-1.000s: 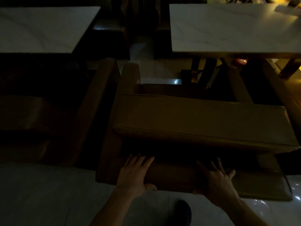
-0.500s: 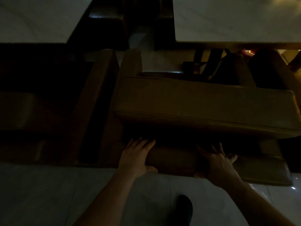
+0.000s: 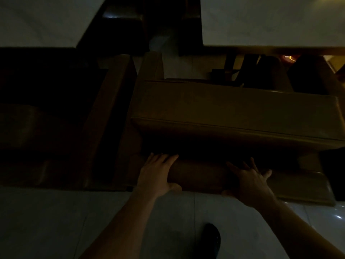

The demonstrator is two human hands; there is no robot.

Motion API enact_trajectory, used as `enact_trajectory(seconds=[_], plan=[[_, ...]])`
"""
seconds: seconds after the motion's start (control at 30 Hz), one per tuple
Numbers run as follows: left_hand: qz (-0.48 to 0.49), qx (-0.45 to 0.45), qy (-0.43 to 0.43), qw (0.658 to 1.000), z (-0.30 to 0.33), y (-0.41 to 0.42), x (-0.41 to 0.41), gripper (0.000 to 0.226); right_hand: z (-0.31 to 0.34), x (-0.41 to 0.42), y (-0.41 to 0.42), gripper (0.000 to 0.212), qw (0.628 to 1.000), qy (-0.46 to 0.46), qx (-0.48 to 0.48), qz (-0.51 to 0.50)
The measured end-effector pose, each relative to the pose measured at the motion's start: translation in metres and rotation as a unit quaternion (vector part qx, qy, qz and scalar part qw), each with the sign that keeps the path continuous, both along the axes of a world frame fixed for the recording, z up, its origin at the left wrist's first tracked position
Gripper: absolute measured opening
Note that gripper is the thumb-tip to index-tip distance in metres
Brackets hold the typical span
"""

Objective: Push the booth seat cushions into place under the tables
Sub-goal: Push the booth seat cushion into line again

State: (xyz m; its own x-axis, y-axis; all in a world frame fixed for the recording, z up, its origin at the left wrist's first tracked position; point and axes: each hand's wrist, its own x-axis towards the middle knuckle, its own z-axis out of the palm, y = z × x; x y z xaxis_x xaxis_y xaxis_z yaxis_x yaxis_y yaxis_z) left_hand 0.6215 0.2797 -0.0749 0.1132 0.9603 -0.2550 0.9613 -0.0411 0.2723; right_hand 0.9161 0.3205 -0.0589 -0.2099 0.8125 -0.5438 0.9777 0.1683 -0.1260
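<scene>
**Both palms on the lower cushion edge, dim light**

My left hand (image 3: pixel 158 172) lies flat on the top of the seat cushion (image 3: pixel 197 176), fingers straight and spread, thumb wrapped down over the near edge. My right hand (image 3: pixel 250 180) lies on the same cushion further along, fingers splayed and straight, palm at the front edge, thumb pointing off to the right. Neither hand curls round anything; both press with open palms.

The seat cushion is a low brown pad, glossy like vinyl or leather, lying just above the pale floor (image 3: pixel 56 221). Its near edge runs from beside my left hand out past my right hand to a rounded corner at the far right. Directly above its far side sits the thick backrest block (image 3: pixel 233 113), same brown covering, with a piped seam along its front. A dark band of shadow lies between the block and the cushion, where my fingertips reach.

Beyond the block stands the right table (image 3: pixel 270 21), pale top, its near edge overhanging dark legs. A second pale table (image 3: pixel 37 19) stands at upper left, well apart. To the left of the cushion a narrow dark gap separates it from another brown bench frame (image 3: pixel 112 109). Open floor lies behind my hands; my dark shoe (image 3: pixel 211 238) stands there between my forearms.
</scene>
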Motion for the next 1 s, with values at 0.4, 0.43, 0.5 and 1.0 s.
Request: enact_trajectory(seconds=[0.4, 0.43, 0.5, 1.0], plan=[[0.001, -0.027, 0.001, 1.0, -0.001, -0.023, 0.005, 0.106, 0.004, 0.003, -0.021, 0.11, 1.0, -0.019, -0.013, 0.002], [-0.002, -0.029, 0.001, 1.0, -0.001, -0.022, 0.005, 0.107, 0.004, 0.002, -0.021, 0.111, 1.0, -0.019, -0.013, 0.003], [-0.005, -0.035, -0.001, 0.999, -0.001, -0.022, 0.004, 0.108, 0.004, 0.002, -0.022, 0.111, 1.0, -0.021, -0.013, 0.004], [0.0, -0.046, 0.002, 0.999, -0.002, -0.017, 0.004, 0.112, 0.004, 0.0, -0.017, 0.115, 1.0, -0.021, -0.022, -0.002]])
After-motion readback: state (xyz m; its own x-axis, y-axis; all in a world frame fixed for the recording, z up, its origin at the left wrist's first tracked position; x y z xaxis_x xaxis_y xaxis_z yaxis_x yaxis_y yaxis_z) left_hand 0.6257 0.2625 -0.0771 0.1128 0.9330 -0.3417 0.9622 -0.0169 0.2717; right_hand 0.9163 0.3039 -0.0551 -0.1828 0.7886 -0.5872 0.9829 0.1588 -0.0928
